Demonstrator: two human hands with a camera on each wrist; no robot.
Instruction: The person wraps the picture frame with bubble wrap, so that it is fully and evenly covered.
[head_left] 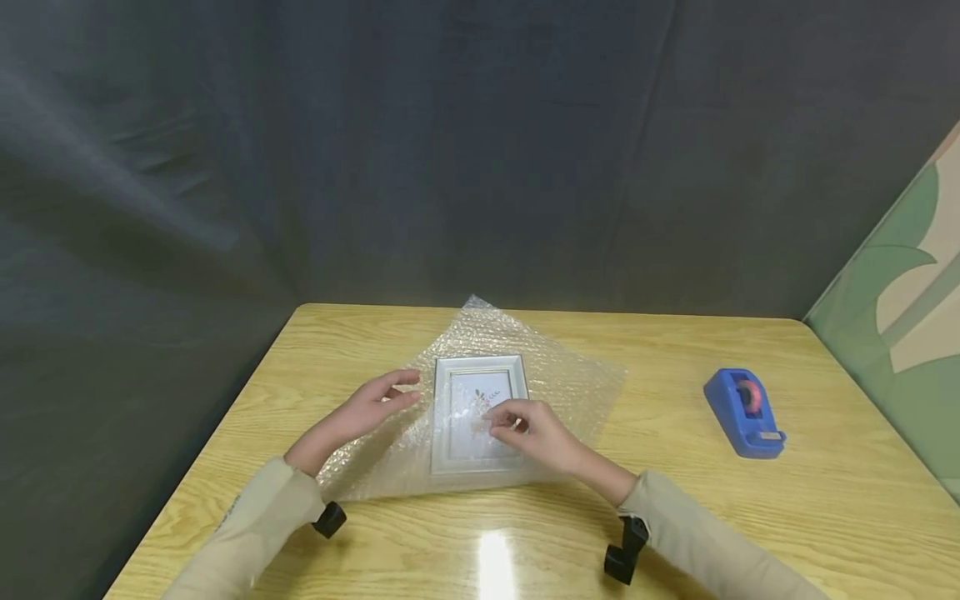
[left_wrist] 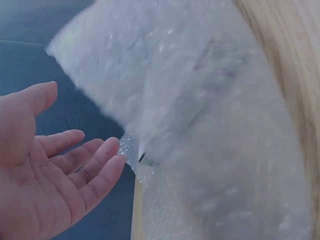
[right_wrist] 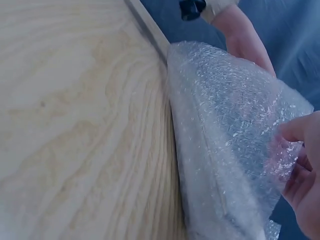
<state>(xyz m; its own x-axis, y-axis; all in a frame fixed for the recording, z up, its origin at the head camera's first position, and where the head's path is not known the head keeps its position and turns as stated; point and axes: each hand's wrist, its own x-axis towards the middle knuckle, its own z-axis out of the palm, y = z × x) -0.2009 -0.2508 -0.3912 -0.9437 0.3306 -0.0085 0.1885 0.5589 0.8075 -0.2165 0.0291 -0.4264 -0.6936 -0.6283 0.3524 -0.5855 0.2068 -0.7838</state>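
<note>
A white picture frame [head_left: 480,364] with a floral print lies on a diamond-turned sheet of bubble wrap [head_left: 573,371]. Its near corner has been folded up over the lower part of the frame, which shows through. My right hand [head_left: 536,429] pinches that flap [right_wrist: 230,115] between thumb and fingers above the print. To the left of the frame, my left hand [head_left: 378,404] hovers with fingers loosely extended and nothing in them. The left wrist view has the left palm [left_wrist: 45,190] turned up, fingertips right beside the raised wrap [left_wrist: 215,120].
A blue tape dispenser [head_left: 742,417] with a pink-cored roll stands at the right of the wooden table [head_left: 660,517]. Dark cloth [head_left: 465,150] hangs behind and at the left. A green-patterned panel [head_left: 892,317] borders the right side.
</note>
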